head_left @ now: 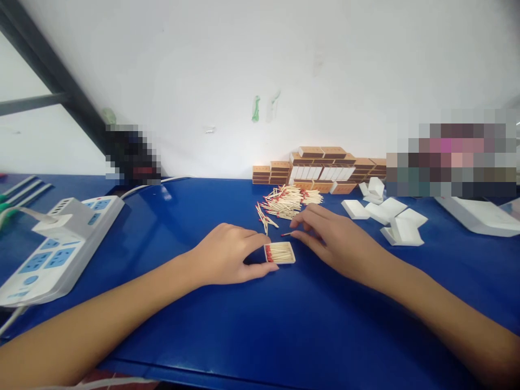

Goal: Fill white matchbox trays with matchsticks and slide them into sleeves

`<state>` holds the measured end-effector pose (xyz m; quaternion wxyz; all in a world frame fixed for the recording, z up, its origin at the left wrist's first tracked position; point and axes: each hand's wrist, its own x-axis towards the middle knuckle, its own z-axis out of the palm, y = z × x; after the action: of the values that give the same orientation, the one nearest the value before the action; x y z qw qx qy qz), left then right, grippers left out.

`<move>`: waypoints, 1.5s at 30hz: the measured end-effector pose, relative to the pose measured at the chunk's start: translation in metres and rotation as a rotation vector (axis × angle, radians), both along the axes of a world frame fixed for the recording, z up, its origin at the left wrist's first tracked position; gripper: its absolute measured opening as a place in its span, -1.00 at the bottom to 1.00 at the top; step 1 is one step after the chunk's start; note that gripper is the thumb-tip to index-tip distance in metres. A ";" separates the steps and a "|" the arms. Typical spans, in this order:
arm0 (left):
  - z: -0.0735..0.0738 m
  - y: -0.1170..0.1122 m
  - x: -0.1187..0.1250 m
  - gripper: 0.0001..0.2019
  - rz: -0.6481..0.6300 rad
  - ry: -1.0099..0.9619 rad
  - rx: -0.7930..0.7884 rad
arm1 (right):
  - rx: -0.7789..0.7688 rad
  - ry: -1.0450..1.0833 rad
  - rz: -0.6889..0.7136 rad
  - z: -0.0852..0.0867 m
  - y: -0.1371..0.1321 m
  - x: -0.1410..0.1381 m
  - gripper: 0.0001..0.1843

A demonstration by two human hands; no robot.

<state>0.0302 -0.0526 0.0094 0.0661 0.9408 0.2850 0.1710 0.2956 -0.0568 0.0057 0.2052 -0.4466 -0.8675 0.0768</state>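
Observation:
My left hand (227, 254) grips a small white matchbox tray (293, 259) by its left end, thumb in front and fingers behind. Several red-tipped matches (280, 251) lie side by side in the tray, heads to the left. Between the thumb and finger of my right hand (325, 233) is a single match (286, 234), its red head pointing left, just above and behind the tray. A loose heap of matches (284, 203) spreads on the blue table (252, 325) beyond both hands.
Stacked brown matchboxes (320, 157) stand against the wall, some with white ends showing. Empty white trays (402, 230) lie scattered at the right, near a larger white container (479, 216). A white power strip (60, 254) with a plugged-in adapter sits at the left.

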 end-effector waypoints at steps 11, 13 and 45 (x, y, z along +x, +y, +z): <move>0.004 0.000 0.002 -0.67 0.047 0.074 -0.094 | -0.107 0.090 0.010 0.010 -0.013 -0.014 -0.85; 0.003 0.000 0.001 -0.66 0.054 0.076 -0.092 | -0.123 0.073 0.046 0.011 -0.020 -0.020 -0.86; -0.001 0.000 0.000 -0.62 0.041 0.082 -0.016 | -0.021 -0.125 -0.139 0.009 0.002 0.001 -0.82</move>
<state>0.0301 -0.0523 0.0085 0.0582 0.9405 0.3081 0.1311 0.2963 -0.0552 0.0152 0.1508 -0.5117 -0.8447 0.0434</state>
